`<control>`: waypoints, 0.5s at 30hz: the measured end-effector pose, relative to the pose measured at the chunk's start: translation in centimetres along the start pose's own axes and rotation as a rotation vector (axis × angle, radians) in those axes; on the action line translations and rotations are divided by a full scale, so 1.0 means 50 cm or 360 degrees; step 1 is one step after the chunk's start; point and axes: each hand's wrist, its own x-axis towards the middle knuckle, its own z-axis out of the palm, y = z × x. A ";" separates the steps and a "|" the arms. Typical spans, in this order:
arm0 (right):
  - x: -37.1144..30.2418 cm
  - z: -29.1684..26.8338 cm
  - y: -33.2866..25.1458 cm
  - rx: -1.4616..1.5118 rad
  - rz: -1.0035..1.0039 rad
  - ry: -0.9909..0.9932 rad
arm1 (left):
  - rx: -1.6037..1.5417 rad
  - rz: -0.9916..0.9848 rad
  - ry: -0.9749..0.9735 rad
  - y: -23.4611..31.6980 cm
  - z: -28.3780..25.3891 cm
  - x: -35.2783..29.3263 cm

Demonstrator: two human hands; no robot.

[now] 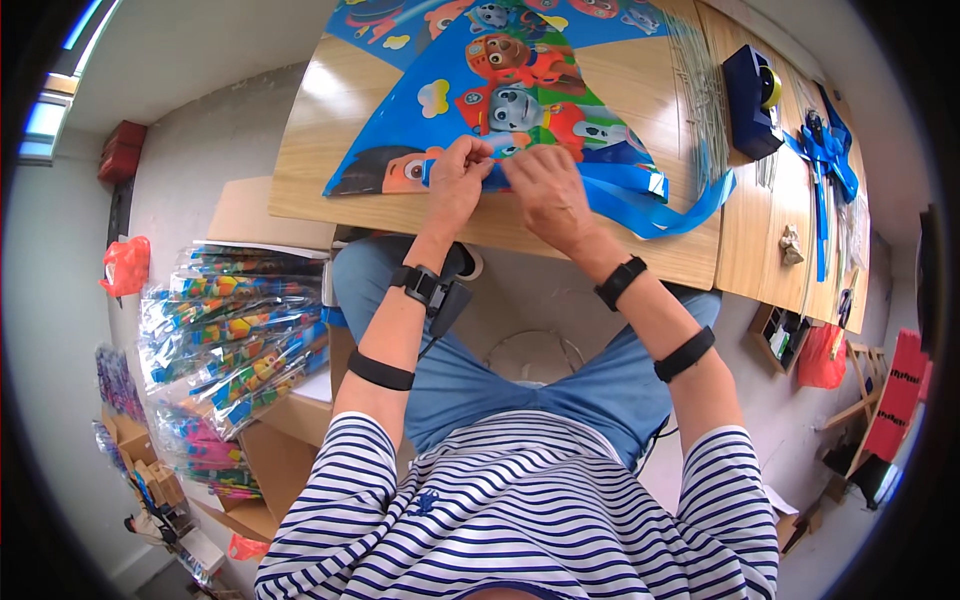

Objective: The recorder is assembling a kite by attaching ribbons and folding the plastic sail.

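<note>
A blue triangular kite [433,98] with cartoon dogs printed on it lies on the wooden table [330,95] in front of me. Its lower edge runs along the table's near side. My left hand [458,182] pinches this edge, fingertips together. Just to its right, my right hand [552,195] is closed on the same edge, its knuckles hiding the fingertips. From beside the right hand a shiny blue ribbon [650,215] trails right and curls up over the table edge. Whether the ribbon is joined to the kite is hard to tell.
Thin clear rods [695,85] lie right of the kite, beside a dark blue tape dispenser [752,105]. Farther right are blue straps [825,165] and a small crumpled piece [791,245]. Packed kites in clear bags [240,335] fill a cardboard box [275,460] at my left.
</note>
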 end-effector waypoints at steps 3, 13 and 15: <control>-0.019 -0.037 0.021 -0.0074 0.0171 -0.0012 | 0.0129 -0.0034 0.0047 0.003 0.009 -0.006; -0.023 -0.031 0.036 -0.0135 0.0385 -0.0042 | 0.0227 -0.0084 0.0081 0.009 0.017 0.000; -0.027 -0.037 0.040 -0.0021 0.0435 -0.0025 | 0.0249 -0.0065 0.0085 0.009 0.016 0.000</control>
